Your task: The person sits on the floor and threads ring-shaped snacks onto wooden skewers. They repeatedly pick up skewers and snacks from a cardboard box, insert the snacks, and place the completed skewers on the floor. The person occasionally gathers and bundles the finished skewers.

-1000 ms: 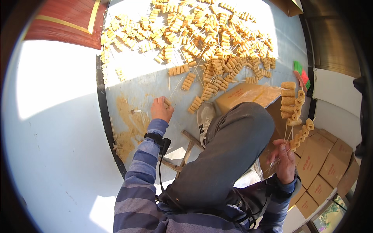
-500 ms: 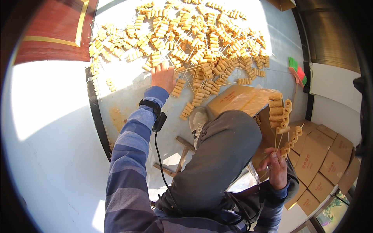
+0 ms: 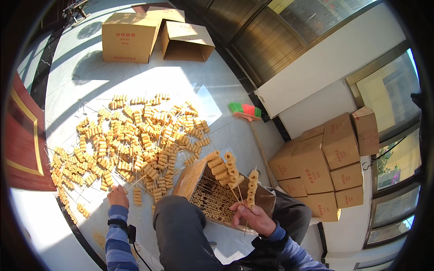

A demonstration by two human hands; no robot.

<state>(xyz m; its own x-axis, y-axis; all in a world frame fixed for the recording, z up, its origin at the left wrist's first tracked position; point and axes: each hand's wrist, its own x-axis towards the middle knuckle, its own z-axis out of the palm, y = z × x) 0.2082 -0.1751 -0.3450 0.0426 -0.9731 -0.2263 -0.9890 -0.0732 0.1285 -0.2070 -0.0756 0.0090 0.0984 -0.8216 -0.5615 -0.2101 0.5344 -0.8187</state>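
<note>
My right hand (image 3: 256, 219) is closed on the bare stick ends of several skewers of tan, tube-shaped rolls (image 3: 222, 169). These stand upright, fanned out above the fingers. Below them is an opened cardboard box (image 3: 189, 178) between my knees, packed with rows of the same rolled skewers (image 3: 212, 198). My left hand (image 3: 118, 197) reaches to the near edge of a wide pile of skewers (image 3: 149, 135) on the floor. Its fingers are slightly apart beside a skewer of rolls (image 3: 106, 179); the fingertips are partly hidden, and no skewer is visibly lifted.
Cardboard boxes (image 3: 312, 169) are stacked at the right by the wall. Other boxes (image 3: 126, 38) stand on the floor beyond the pile. A broom (image 3: 246, 110) with green and red bristles leans near the right wall. A red door panel (image 3: 25, 135) is at the left.
The view has swung to the right and upward, bringing the box's contents and the far boxes into sight. My right hand still holds its skewers; my left hand stays by the pile's near edge.
</note>
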